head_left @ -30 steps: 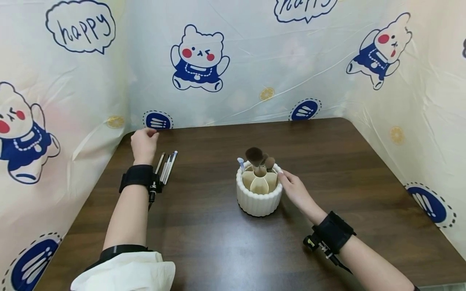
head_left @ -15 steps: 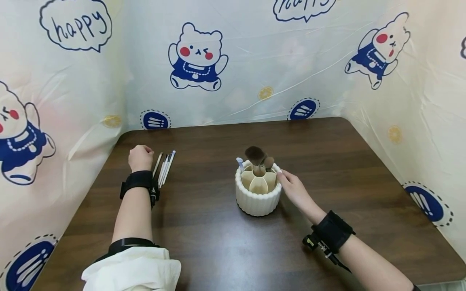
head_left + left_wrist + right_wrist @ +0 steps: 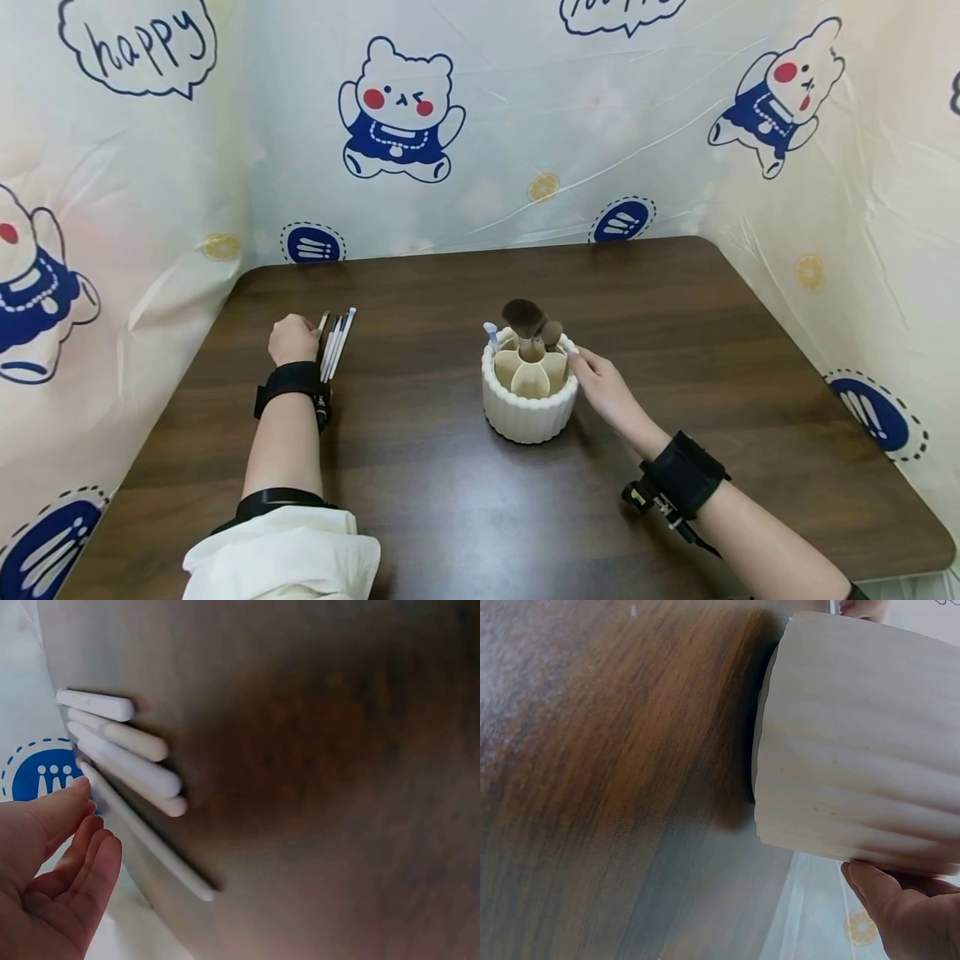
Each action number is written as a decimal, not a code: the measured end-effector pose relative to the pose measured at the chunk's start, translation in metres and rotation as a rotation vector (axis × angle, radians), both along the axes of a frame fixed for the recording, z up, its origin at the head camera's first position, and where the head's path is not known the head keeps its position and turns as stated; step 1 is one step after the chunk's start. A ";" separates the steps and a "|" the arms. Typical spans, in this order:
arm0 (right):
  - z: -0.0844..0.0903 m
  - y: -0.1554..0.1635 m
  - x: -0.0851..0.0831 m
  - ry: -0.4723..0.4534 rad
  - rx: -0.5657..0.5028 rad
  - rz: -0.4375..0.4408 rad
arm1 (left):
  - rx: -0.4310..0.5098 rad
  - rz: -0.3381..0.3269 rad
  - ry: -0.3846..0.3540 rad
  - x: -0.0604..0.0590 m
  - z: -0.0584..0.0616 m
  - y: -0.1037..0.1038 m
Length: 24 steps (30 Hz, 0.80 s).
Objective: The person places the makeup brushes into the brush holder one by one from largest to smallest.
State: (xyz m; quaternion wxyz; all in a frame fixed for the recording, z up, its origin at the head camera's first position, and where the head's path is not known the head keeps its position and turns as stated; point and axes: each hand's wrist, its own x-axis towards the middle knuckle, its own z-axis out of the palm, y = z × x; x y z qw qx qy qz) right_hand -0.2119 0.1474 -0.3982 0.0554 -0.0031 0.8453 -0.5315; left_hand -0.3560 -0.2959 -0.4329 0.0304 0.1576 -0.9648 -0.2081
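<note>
Beside the ribbed brush holder point(image 3: 529, 400) mid-counter, the right hand point(image 3: 603, 387) rests fingers on its rim — left of it, the left hand point(image 3: 294, 339), grip loose, nears the brush handles point(image 3: 334, 343).

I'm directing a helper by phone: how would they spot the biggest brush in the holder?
Find the cream ribbed holder in the middle of the dark wooden table, with the right hand touching its rim. Several brushes stand at its back. The big brush has the widest, fluffy dark-brown head, taller than the smaller brown brush and the light blue-tipped tool.
</note>
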 end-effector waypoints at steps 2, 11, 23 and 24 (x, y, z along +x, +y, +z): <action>0.000 -0.001 0.000 -0.005 0.001 0.000 | 0.003 0.007 -0.003 0.002 -0.001 -0.001; 0.002 -0.002 0.000 -0.021 -0.003 -0.004 | -0.011 0.010 -0.009 0.007 -0.003 -0.003; 0.001 -0.003 -0.001 -0.006 0.009 -0.005 | 0.068 -0.046 0.198 0.002 0.030 0.014; 0.000 -0.003 -0.001 -0.003 0.010 -0.006 | 0.091 -0.053 0.224 0.001 0.037 0.018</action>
